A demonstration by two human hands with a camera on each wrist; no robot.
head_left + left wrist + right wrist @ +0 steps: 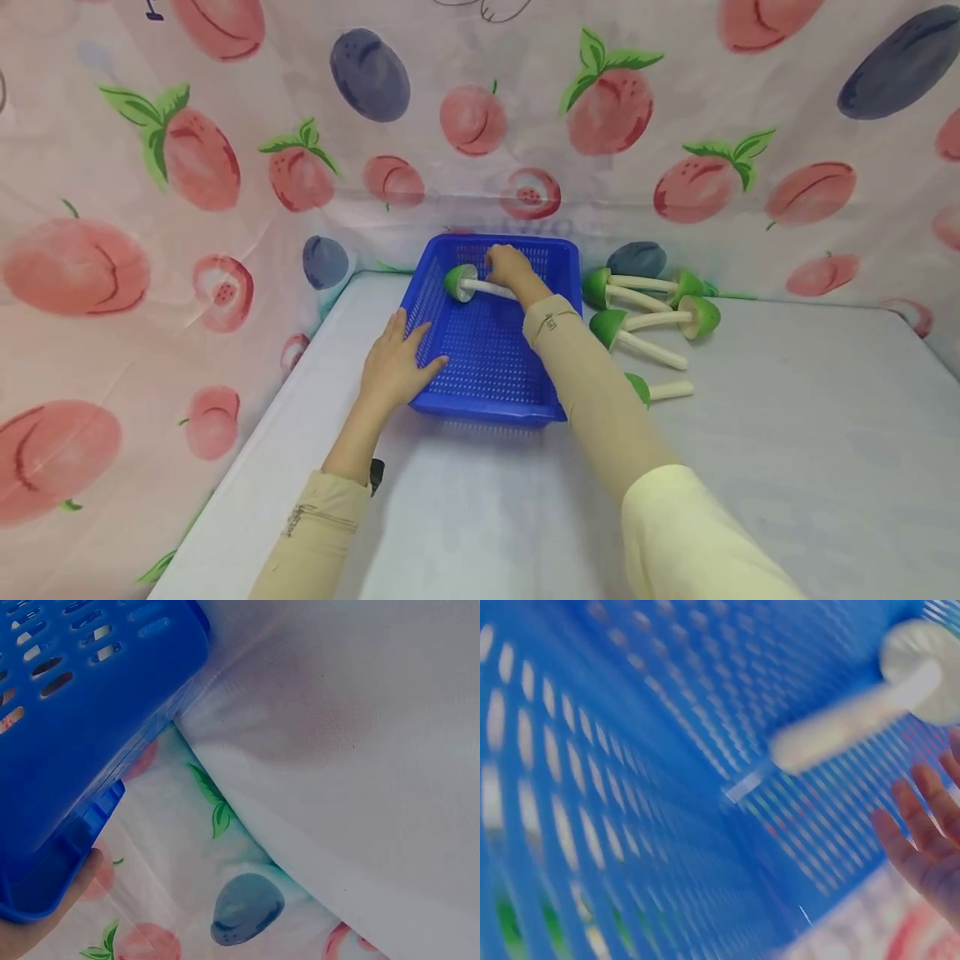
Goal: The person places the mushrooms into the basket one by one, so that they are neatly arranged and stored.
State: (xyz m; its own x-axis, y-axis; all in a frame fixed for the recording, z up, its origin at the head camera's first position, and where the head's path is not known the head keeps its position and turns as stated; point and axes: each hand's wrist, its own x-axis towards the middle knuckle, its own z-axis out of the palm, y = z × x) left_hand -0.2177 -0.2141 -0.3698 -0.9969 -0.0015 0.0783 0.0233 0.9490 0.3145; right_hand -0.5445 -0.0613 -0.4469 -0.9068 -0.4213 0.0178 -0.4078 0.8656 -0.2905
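Observation:
A toy mushroom [462, 284] with a green cap and white stem lies inside the blue plastic basket [487, 411], toward its back. My right hand [512, 268] is over the back part of the basket, beside that mushroom. In the right wrist view, the fingers [922, 825] are loosely extended and apart from the mushroom [840, 733], holding nothing. At the basket's left side, my left hand [393, 367] holds the rim, its thumb reaching over the inside. From the left wrist view, a finger [91, 864] shows under the rim; the rest is hidden.
Several more green-capped mushrooms [651, 350] lie on the white table [810, 433], just right of the basket. A fruit-printed cloth [465, 192] rises behind the table and along its left side. My right forearm [600, 400] crosses the basket's front right corner.

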